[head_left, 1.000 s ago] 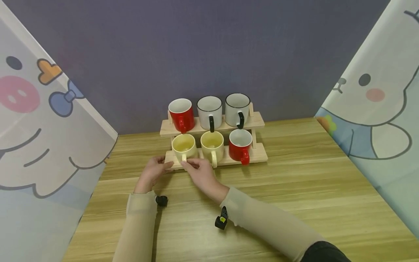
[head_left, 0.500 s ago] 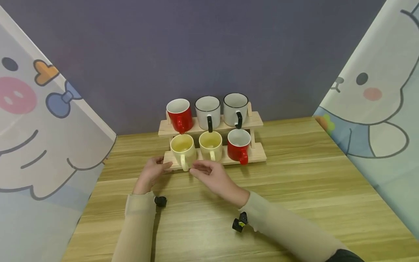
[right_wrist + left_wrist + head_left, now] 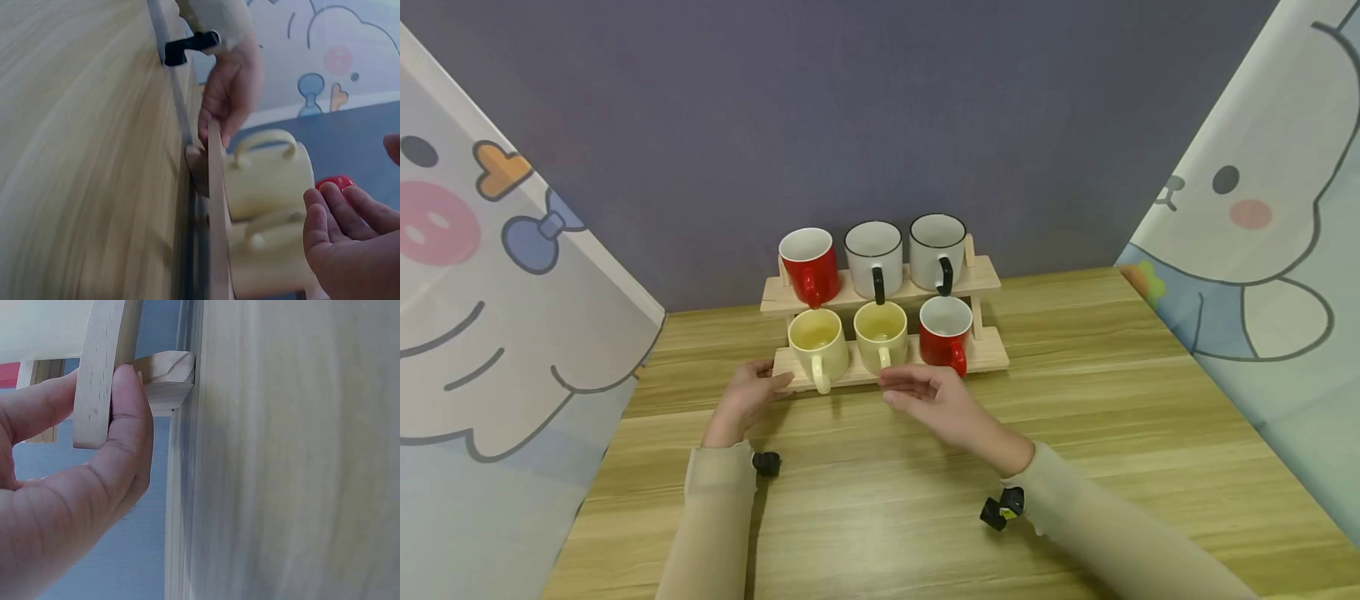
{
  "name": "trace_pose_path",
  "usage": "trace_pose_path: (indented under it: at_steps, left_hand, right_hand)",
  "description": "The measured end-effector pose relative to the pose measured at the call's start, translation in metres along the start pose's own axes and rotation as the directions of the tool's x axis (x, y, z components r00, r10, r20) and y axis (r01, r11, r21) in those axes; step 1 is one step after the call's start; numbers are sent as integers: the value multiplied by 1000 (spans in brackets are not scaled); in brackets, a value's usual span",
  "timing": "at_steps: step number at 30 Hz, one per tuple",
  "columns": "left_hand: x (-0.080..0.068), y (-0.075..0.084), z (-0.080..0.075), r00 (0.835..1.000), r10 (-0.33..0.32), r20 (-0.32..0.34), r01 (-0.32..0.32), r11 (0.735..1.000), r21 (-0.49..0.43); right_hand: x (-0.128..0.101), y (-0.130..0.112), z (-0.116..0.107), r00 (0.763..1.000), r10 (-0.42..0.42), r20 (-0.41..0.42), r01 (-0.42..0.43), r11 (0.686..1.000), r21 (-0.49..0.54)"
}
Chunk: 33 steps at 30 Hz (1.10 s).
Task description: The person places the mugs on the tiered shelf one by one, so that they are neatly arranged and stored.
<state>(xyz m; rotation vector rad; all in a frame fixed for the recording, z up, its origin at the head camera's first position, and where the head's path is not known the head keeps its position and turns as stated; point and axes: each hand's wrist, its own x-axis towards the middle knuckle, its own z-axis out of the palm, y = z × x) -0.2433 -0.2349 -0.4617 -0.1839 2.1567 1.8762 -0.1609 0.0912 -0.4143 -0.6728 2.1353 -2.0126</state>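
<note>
My left hand (image 3: 747, 398) pinches the left end of the lower board of a two-tier wooden mug rack (image 3: 992, 354). The left wrist view shows the thumb on one face of the board (image 3: 100, 381) and fingers on the other. A pale yellow mug (image 3: 831, 362) stands beside that hand, its handle facing front. My right hand (image 3: 943, 408) holds nothing, its fingers loosely bent, in front of the lower tier. Its fingertips overlap the handle end of the middle yellow mug (image 3: 891, 350) in the head view. A red mug (image 3: 934, 346) sits to the right, its base partly hidden.
The upper tier bears a red mug (image 3: 827, 275) at left and two white mugs with black rims and handles, one in the middle (image 3: 874, 265) and one at right (image 3: 934, 258). A dark wall panel (image 3: 880, 108) rises behind the wooden table (image 3: 1075, 400).
My right hand has let go of the left yellow mug's handle and moved right, past the middle mug's handle. The left hand keeps its hold on the rack. The head view has shifted slightly.
</note>
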Motion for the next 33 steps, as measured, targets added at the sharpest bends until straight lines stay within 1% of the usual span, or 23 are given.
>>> trace_pose_path:
  at_steps: [8, 16, 24, 33]
  left_hand:
    - [-1, 0, -1, 1000, 1, -4, -1, 1000, 7]
    - [1, -1, -1, 1000, 5, -11, -5, 1000, -1]
    - [2, -1, -2, 1000, 10, -24, -10, 1000, 1]
    - [0, 1, -1, 1000, 16, -11, -16, 1000, 11]
  right_hand:
    - [-19, -8, -32, 997, -72, -28, 71, 996, -47]
    - [-35, -11, -62, 993, -99, -61, 95, 993, -72]
    - [-47, -13, -94, 981, -102, -164, 81, 988, -129]
    - [-55, -11, -120, 950, -136, -282, 75, 974, -215]
